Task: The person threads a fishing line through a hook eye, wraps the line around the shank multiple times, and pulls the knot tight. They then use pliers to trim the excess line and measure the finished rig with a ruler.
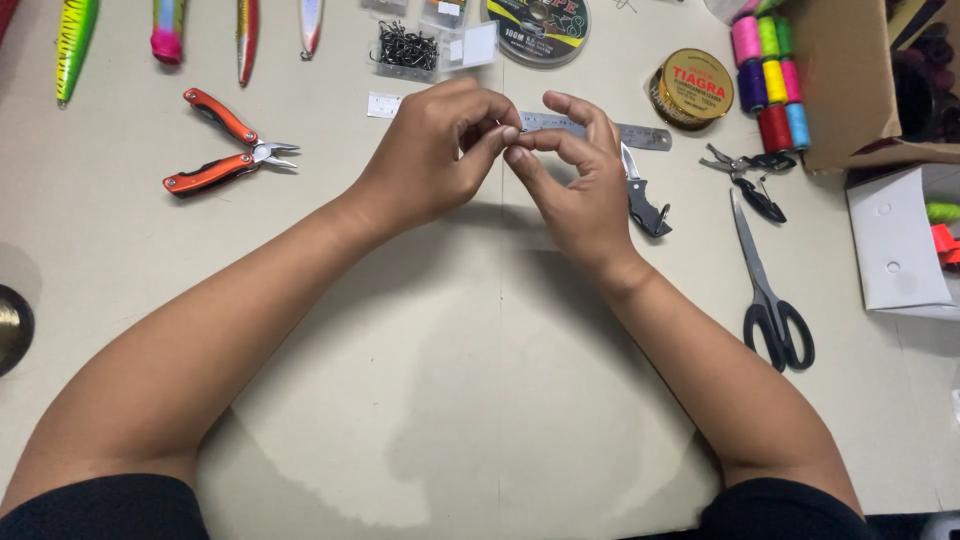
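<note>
Head camera, looking straight down: nearest to us, two bare forearms come up from dark sleeves at the bottom edge and angle inward over a smooth, matte, cream-coloured table (430,400), where a faint darker patch marks the surface between the arms. We see the left hand (430,155) and the right hand (580,190) meeting fingertip to fingertip above the middle of the table, thumbs and forefingers pinched together on something too small for us to make out; the other fingers curl loosely. Just behind the hands lies a flat steel ruler (600,128), partly hidden by them, and a small folding knife (643,200) with a dark handle rests just beside the right hand. To the left lie orange-handled multi-tool pliers (225,145), handles spread. To the right, long black-handled scissors (768,290) lie well apart from the hands, with small dark metal snips (745,168) beyond them. Farther back we find a clear plastic box of dark hooks (405,48), a round spool of fishing line (538,25), a gold round tin (695,88), and a stack of bright thread bobbins (768,70) beside a brown cardboard box (840,80). Glossy painted fishing lures (75,45) line the far left edge. A white box (895,240) sits at the right.
</note>
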